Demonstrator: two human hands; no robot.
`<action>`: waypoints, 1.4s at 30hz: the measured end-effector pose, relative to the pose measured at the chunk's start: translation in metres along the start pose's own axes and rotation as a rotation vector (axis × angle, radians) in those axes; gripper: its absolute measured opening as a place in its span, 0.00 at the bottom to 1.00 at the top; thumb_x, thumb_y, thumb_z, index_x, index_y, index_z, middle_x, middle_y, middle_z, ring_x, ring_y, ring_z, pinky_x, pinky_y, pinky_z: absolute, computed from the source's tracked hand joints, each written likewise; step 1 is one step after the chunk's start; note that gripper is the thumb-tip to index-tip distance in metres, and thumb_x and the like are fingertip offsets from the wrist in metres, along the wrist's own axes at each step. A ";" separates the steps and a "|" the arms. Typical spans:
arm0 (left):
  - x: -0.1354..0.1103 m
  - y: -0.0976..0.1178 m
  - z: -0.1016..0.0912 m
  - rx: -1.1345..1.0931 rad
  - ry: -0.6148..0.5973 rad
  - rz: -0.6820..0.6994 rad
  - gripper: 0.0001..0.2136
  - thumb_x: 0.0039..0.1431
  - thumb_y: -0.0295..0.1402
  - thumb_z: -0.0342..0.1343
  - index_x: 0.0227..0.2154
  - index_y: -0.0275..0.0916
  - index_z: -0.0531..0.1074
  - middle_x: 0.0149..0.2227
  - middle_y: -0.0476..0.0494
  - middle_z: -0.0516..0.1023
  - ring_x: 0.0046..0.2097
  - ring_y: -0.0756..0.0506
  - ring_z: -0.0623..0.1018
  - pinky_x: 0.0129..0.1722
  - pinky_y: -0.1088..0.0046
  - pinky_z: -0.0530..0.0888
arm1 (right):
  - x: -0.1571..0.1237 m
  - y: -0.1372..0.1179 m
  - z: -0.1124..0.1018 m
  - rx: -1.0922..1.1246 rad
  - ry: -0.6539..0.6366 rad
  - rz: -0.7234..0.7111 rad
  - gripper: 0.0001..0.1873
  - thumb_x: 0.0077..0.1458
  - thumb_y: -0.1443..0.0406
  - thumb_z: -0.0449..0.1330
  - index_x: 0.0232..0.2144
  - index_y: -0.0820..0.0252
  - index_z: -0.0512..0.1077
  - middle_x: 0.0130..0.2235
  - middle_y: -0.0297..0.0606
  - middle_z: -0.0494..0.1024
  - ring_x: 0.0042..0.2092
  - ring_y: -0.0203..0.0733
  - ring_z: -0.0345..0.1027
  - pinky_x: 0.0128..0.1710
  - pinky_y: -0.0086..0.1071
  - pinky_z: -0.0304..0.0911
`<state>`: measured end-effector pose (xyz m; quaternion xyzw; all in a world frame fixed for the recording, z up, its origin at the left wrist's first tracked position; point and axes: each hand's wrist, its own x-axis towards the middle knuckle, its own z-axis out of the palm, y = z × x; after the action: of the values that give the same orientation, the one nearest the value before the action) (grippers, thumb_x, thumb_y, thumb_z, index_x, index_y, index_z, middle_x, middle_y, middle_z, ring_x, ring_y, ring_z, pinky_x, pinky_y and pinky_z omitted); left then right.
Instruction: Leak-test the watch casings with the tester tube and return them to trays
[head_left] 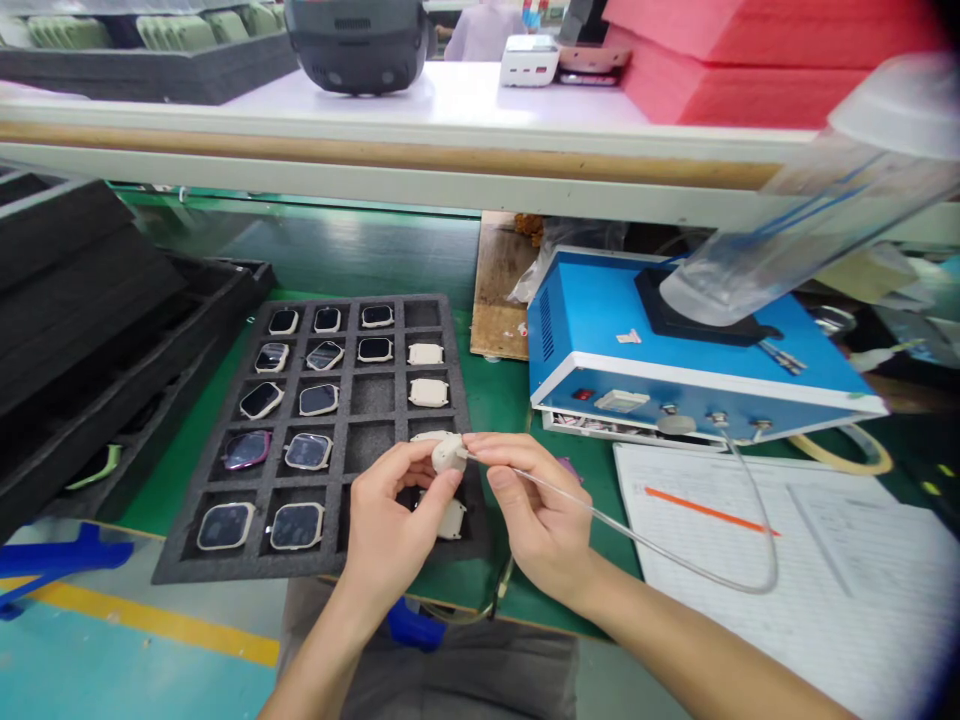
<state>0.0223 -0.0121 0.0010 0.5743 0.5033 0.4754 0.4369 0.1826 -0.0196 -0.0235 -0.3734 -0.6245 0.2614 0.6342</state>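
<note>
Pinched in the left hand (397, 510) at lower centre, a pale watch case (448, 453) sits at the tip of a clear tube (675, 562), gripped by the right hand (544, 510). The left hand partly blocks a dark tray (372, 395) of watches (307, 452); a blue box (600, 310) stands at right.

The held off-white casing (448, 457) looks like smooth plastic with a matt finish. The thin tube (775, 560) is clear, shiny plastic. Dark grey foam, matt and slightly rough, makes up the compartment tray (174, 565), while the watch screens (298, 526) are glossy like glass. The bench (502, 390) has a smooth green top with a soft sheen. The blue box (592, 315) looks like painted metal, the wide cylinder (787, 230) glossy see-through plastic. Matt paper sheets (697, 565), a bare wooden board (495, 290) and dull grey cloth trousers (480, 685) also show.
</note>
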 end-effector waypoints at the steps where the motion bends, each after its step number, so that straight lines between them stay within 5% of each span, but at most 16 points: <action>1: 0.000 0.000 0.000 0.002 -0.001 0.000 0.07 0.60 0.30 0.66 0.42 0.40 0.83 0.40 0.44 0.86 0.37 0.46 0.84 0.38 0.75 0.80 | 0.000 0.000 0.000 0.003 0.001 0.000 0.13 0.68 0.73 0.58 0.46 0.54 0.78 0.46 0.41 0.83 0.51 0.44 0.79 0.53 0.40 0.75; 42: 0.010 0.001 -0.002 0.044 0.040 0.048 0.12 0.55 0.39 0.69 0.40 0.40 0.84 0.39 0.42 0.87 0.37 0.44 0.86 0.39 0.72 0.83 | 0.013 0.000 0.003 0.014 0.034 -0.039 0.09 0.68 0.69 0.59 0.44 0.56 0.79 0.43 0.43 0.85 0.47 0.44 0.81 0.48 0.39 0.77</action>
<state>0.0206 -0.0022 0.0036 0.5859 0.5086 0.4859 0.4025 0.1802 -0.0086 -0.0156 -0.3609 -0.6191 0.2470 0.6523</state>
